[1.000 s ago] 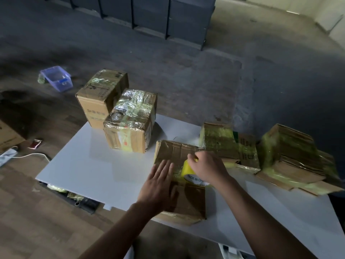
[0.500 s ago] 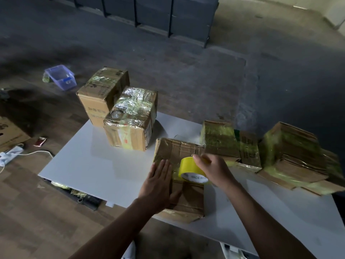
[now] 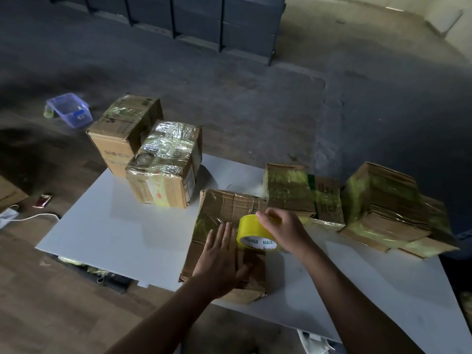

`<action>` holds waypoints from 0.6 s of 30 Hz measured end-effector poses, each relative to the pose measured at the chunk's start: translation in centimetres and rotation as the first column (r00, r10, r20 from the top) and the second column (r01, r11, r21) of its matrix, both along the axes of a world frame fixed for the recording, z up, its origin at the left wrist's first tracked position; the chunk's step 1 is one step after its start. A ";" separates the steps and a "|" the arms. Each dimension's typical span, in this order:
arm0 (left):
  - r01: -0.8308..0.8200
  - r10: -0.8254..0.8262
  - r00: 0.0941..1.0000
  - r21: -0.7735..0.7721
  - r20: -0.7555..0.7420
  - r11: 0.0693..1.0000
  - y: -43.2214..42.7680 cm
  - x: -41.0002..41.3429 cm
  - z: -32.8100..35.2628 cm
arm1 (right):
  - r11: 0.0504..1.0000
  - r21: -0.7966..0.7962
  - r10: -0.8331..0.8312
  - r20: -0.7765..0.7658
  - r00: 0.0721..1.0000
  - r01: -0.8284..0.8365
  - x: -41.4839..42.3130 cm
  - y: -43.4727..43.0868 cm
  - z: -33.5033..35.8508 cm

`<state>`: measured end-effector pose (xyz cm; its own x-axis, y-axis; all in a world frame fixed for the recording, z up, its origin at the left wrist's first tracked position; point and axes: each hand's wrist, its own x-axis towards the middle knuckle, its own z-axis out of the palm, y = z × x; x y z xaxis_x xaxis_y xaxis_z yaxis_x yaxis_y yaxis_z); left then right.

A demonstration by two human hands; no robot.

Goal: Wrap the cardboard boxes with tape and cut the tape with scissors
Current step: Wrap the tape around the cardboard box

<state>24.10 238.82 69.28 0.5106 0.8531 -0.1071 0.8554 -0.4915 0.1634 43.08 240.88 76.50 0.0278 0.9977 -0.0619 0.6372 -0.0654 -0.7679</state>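
Observation:
A flat worn cardboard box (image 3: 224, 208) lies on the white table (image 3: 122, 231) near its front edge. My left hand (image 3: 219, 261) presses flat on the box's near half, fingers straight. My right hand (image 3: 283, 231) grips a yellow tape roll (image 3: 251, 232) that stands on the box top, fingers curled over its upper rim. No scissors are visible.
Two taped boxes (image 3: 163, 162) stand at the table's back left, one (image 3: 125, 129) behind the other. Taped flattened boxes (image 3: 288, 190) and a stack (image 3: 388, 208) lie at the right. On the floor sit a blue plastic tub (image 3: 70, 112) and a white cable (image 3: 33, 217).
My right hand has rolled the tape from the box's far part toward me, exposing more of the roll. The left hand stays pressed on the box.

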 end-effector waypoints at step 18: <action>-0.005 -0.007 0.989 -0.079 -0.150 0.997 0.2 0.4 0.5 | 0.991 -0.134 0.021 0.361 0.932 0.029 5.4 -0.9 -5.1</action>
